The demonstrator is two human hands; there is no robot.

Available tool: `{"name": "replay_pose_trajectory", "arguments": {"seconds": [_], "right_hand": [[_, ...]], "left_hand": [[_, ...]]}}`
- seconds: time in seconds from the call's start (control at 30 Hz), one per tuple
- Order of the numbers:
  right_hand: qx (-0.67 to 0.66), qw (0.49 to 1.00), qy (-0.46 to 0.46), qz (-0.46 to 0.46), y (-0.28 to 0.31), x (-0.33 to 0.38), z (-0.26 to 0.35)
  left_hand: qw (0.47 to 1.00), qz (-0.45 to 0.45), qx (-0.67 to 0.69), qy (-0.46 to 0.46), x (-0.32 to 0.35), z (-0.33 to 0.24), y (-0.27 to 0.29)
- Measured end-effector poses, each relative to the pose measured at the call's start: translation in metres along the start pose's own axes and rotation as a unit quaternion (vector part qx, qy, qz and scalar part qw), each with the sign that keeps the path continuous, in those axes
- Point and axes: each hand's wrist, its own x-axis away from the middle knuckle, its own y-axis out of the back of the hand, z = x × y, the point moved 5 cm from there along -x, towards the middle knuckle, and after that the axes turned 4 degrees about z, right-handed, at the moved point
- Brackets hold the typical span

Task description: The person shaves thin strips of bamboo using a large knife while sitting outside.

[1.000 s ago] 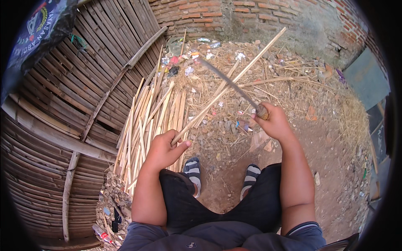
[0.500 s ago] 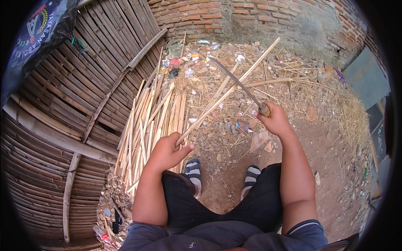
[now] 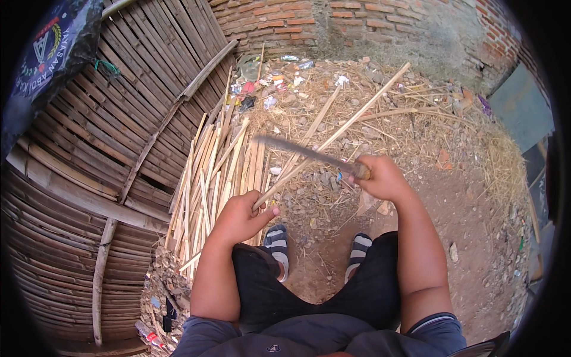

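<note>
My left hand [image 3: 245, 215] is closed around the near end of a long, pale bamboo strip [image 3: 360, 113], which slants away up to the right. In my right hand [image 3: 381, 177] is the wooden handle of a machete [image 3: 303, 150]. Its long dark blade points left and lies across the strip in view, its tip end smeared by motion. Whether blade and strip touch, I cannot tell. Beyond my left hand lies a pile of split bamboo strips [image 3: 205, 172] on the ground.
A bamboo-slat wall [image 3: 77, 154] runs along the left, and a brick wall [image 3: 380, 24] closes off the back. Straw, stones and litter cover the ground ahead. A grey panel [image 3: 523, 110] leans at the right. My sandalled feet [image 3: 276, 244] are just below the strip.
The machete has swung down and to the left, its blade now flatter and nearer to me. My right hand moved slightly left and lower. The strip's far end dropped a little rightward.
</note>
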Motion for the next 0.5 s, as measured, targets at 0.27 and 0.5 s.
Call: {"name": "replay_pose_trajectory", "arguments": {"seconds": [0.27,0.5], "right_hand": [[-0.078,0.990,-0.079,-0.083,0.016,0.003,-0.015],[0.094,0.991,0.074,0.055,-0.014,0.008,0.040]], "left_hand": [[1.000,-0.012,0.024,-0.011,-0.002,-0.001,0.001],[1.000,-0.002,0.002,-0.011,-0.002,0.002,-0.002]]}}
